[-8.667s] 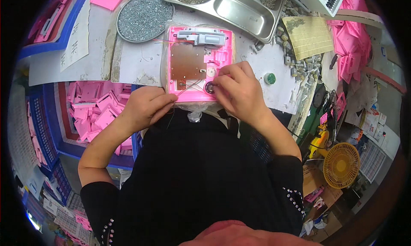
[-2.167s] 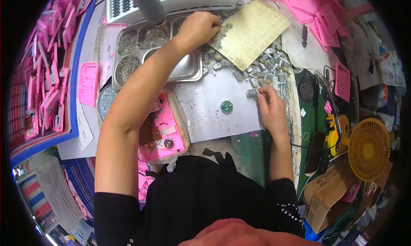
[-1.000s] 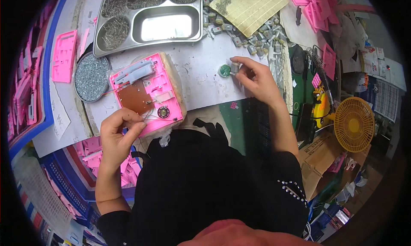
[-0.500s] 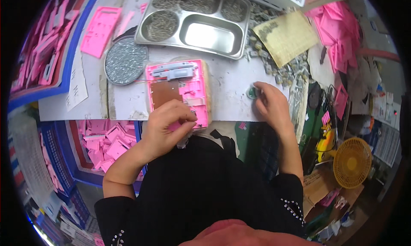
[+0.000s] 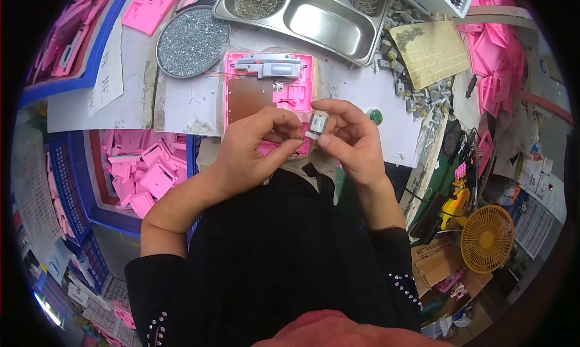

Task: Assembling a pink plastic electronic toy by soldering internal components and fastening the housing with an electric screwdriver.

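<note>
My right hand [image 5: 357, 142] pinches a small motor [image 5: 318, 123] with a metal can and a whitish end between thumb and fingers. It hangs over the lower right part of a pink plastic casing [image 5: 307, 75]. Close beside it, my left hand [image 5: 252, 142] has thumb and forefinger pressed together over the casing's lower part. Whatever lies between those fingertips is too small to make out. Inside the casing sit a brown panel [image 5: 248, 99] and a grey plastic unit [image 5: 281, 70] along the top. My left hand covers the casing's lower left corner.
Behind the casing stand a round dish of small metal screws [image 5: 192, 42] and a steel compartment tray [image 5: 356, 54]. A green round piece [image 5: 376, 116] lies to the right, near many loose motors [image 5: 417, 93] and a yellowish sheet [image 5: 432, 54]. Pink parts fill a blue crate [image 5: 103, 217].
My right hand has come left from beside the green round piece to the casing, now showing a motor in its fingers. My left hand stays pinched over the casing. The whole view has shifted.
</note>
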Available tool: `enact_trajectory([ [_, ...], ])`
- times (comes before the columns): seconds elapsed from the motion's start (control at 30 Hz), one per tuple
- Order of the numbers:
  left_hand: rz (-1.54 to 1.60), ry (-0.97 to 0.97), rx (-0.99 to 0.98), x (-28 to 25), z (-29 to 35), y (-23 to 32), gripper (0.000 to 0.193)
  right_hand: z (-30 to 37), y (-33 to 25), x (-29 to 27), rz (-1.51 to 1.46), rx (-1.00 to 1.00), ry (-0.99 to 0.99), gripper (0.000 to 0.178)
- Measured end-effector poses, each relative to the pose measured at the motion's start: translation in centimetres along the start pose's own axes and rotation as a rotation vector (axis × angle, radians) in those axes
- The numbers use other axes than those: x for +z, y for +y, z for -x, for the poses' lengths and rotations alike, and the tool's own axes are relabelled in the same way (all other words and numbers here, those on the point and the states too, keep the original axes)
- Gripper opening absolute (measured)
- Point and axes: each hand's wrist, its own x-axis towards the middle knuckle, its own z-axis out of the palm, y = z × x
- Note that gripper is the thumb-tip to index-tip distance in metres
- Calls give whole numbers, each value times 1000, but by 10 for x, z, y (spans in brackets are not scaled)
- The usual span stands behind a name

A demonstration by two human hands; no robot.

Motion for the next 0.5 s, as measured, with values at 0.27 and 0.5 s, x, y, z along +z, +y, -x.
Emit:
enact_trajectory([
  [0.27,11,6,-34,-1,0,-2,32,-7,-1,2,48,51,-70,47],
  [0.5,-85,12,109,-3,2,-5,32,-1,4,5,635,-364,-5,47],
])
